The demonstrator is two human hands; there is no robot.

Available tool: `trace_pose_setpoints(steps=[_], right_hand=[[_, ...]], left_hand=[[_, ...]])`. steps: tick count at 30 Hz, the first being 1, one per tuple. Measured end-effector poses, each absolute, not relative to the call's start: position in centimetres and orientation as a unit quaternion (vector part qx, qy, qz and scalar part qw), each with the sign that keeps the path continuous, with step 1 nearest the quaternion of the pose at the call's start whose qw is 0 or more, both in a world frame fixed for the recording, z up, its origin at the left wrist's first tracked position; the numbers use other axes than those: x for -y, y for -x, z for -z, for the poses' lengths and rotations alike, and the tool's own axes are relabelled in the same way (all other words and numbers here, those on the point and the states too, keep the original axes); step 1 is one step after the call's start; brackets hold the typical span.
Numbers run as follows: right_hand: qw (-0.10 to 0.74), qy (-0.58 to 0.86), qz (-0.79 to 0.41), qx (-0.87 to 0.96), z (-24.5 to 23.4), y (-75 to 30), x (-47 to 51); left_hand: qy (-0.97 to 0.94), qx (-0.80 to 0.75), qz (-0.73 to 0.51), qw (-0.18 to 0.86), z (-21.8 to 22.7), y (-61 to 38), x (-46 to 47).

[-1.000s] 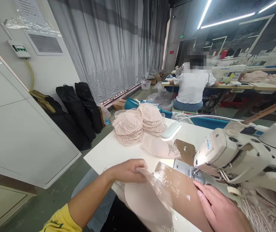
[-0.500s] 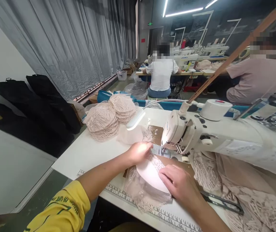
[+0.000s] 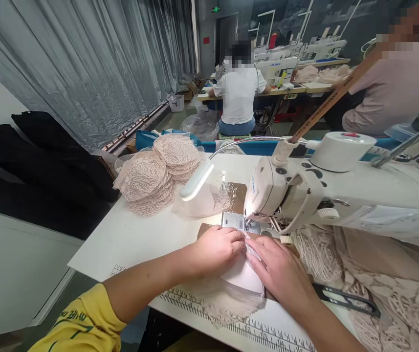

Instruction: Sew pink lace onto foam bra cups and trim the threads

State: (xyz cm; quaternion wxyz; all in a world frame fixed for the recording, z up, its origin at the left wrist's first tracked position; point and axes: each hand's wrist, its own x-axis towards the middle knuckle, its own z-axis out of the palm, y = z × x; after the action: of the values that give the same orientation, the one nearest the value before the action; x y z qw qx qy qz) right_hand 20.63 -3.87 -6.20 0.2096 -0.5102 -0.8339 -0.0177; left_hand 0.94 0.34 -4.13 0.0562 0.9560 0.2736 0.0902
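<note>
My left hand [image 3: 218,247] and my right hand [image 3: 280,271] meet just in front of the needle of a white sewing machine [image 3: 326,193]. Both pinch the edge of a pale foam cup with beige lace over it [image 3: 236,286], fingers closed on the fabric. The lace trails off toward the ruled table edge [image 3: 231,325]. A lit gooseneck lamp [image 3: 196,181] shines over the needle plate.
Two stacks of lace cups [image 3: 158,171] sit at the table's far left. Loose lace [image 3: 385,288] and black snips [image 3: 344,298] lie right of my hands. Other people sit at sewing tables beyond, one in a white shirt [image 3: 238,95]. Black bags [image 3: 44,151] lean on the left wall.
The view swung from the left wall to the machine. My hands carried the cup and lace from the table edge up to the needle, and now pinch its front edge together.
</note>
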Motion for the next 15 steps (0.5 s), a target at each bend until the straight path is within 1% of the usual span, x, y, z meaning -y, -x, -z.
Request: trace_pose_setpoints(steps=[5, 15], right_hand=[[0.179, 0.530, 0.036, 0.828, 6.4, -20.5, 3.6], [0.146, 0.564, 0.072, 0.810, 6.5, -20.3, 3.5]], left_hand=[[-0.942, -0.311, -0.080, 0.099, 3.1, -0.7, -1.3], [-0.957, -0.250, -0.075, 0.126, 3.2, -0.8, -3.5]])
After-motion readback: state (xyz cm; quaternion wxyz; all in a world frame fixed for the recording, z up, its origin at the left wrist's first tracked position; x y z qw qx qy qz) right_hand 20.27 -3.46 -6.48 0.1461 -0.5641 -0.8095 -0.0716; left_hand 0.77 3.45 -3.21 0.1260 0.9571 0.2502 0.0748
